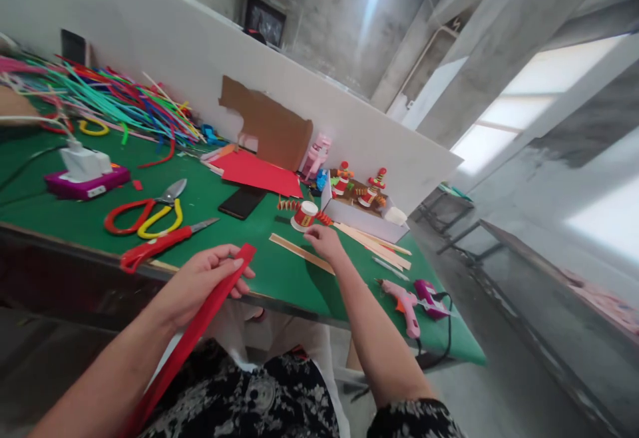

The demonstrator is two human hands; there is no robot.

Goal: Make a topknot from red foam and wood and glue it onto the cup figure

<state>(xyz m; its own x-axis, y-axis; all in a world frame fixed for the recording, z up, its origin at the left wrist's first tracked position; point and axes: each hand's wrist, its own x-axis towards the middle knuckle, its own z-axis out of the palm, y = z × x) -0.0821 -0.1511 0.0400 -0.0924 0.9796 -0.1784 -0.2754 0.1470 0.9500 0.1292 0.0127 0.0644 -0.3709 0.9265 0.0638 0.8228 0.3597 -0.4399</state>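
Note:
My left hand (219, 271) pinches a long flat red strip (212, 308) near its upper end, between thumb and fingers. The strip runs back along my forearm toward my lap; whether it is paper or ribbon I cannot tell. Over the green table, my right hand (327, 243) has its fingers curled together close to the base of a small red and white paper cup (305, 214). Folded zigzag paper arms stick out from both sides of this cup. Whatever the right fingertips hold, if anything, is hidden. Beside that hand lies a narrow tan strip (302, 253).
Scissors (150, 215) and red-handled cutters (164, 241) lie at left, near a black phone (242, 202) and red sheets (262, 173). A box (364, 218) holds finished-looking figures. A pink glue gun (404, 305) rests at right. Pipe cleaners (120, 105) pile up behind a power strip (87, 182).

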